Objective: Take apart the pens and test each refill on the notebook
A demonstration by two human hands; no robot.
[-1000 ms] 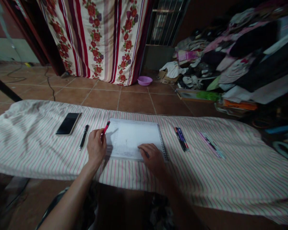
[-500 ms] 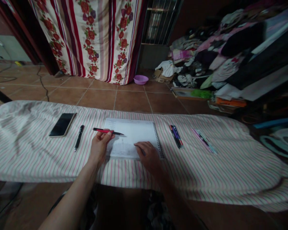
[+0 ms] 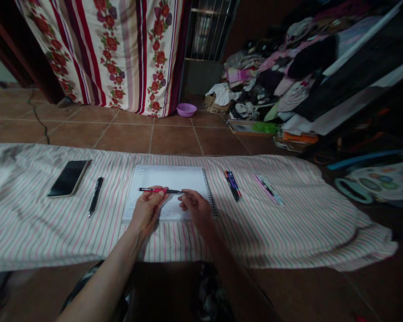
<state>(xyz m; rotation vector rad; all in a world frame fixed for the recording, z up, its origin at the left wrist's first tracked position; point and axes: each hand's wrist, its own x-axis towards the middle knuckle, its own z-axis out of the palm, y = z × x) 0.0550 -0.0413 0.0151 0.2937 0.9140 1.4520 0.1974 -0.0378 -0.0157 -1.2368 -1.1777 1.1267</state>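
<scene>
One pen (image 3: 172, 191) in L hand (image 3: 148, 209), R hand (image 3: 199, 209) prob. touching.

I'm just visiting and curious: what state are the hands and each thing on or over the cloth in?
Striped cloth: spread, wrinkled
Notebook: flat, page up
Red-and-black pen: held roughly level above the notebook
Left hand: closed on that pen
Right hand: by its tip, contact unclear
Phone: flat, screen dark
Black pen: lying alone
Dark pens: lying together
Pastel pens: lying together

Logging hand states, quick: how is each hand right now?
Left hand: closed, holding the red pen.
Right hand: partly curled, at the pen's tip end; whether its grip holds it cannot be told.
</scene>
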